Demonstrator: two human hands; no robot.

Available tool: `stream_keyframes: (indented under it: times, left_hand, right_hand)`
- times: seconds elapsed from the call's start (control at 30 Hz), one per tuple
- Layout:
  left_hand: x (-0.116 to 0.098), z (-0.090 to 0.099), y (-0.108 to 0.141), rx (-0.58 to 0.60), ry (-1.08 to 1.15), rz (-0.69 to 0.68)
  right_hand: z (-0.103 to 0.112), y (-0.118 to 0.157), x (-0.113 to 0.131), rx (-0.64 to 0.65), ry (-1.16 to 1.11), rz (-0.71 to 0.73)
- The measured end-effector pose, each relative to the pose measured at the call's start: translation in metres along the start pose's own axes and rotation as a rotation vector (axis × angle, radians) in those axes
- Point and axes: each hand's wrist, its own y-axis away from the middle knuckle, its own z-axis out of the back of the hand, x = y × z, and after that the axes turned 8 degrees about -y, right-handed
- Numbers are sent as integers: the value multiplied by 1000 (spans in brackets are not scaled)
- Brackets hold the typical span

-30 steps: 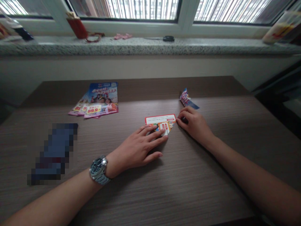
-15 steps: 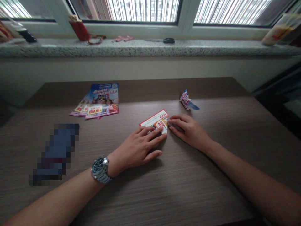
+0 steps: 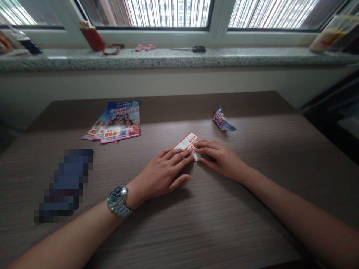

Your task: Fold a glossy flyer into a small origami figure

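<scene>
paper (image 3: 185, 142) slanted near-left to far-right longways, left hand (image 3: 164, 173) lay open on it, right hand (image 3: 223, 156), loosely open, touched its right end

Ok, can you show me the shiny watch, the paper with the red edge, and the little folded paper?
Watch (image 3: 116, 197): head view, on its dark dial.
Red-edged paper (image 3: 186, 142): head view, on its white printed part.
Little folded paper (image 3: 219, 118): head view, on its colourful patterned part.

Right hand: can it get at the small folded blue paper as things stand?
Probably yes. The blue paper sits just beyond the right hand, with nothing visible between them. The hand is busy at the card, though, so it would have to leave that first.
</scene>
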Motion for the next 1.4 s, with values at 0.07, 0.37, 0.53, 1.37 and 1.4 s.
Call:
stream_keyframes:
  times: [0.07,0.37,0.53,1.37,1.4]
  left_hand:
    - [3,-1,0,-10,11,7]
    - [2,-1,-1,-26,5,11]
    - [0,-2,-1,-50,-33,34]
    - [3,2,-1,-57,70,-89]
    - [2,1,-1,-46,63,-84]
  right_hand:
    - [0,0,-2,7,-10,5]
    - [1,1,1,-26,5,18]
    - [1,1,1,-2,24,52]
    - [2,3,-6,41,56,54]
    - [2,3,-7,43,57,57]
